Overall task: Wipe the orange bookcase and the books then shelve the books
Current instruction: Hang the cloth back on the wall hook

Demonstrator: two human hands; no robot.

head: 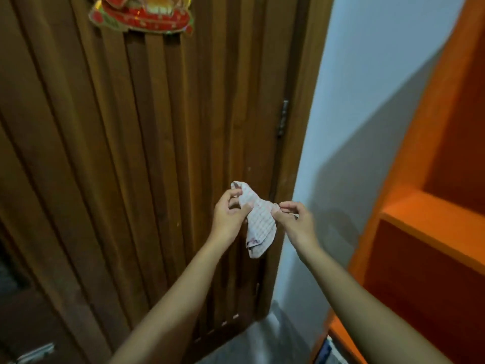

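A small white cloth (258, 219) with a faint pink check hangs between both hands in front of a wooden door. My left hand (228, 214) pinches its upper left corner. My right hand (294, 219) pinches its right edge. The orange bookcase (430, 211) fills the right side of the view, with an empty shelf ledge at mid height. A blue and white thing (326, 348), perhaps a book, peeks out at its base; I cannot tell for sure.
A slatted brown wooden door (136, 153) stands straight ahead with a red and gold decoration (141, 14) at its top and a hinge (283, 119) on its right edge. A pale wall (349, 127) separates door and bookcase. Grey floor (252, 340) shows below.
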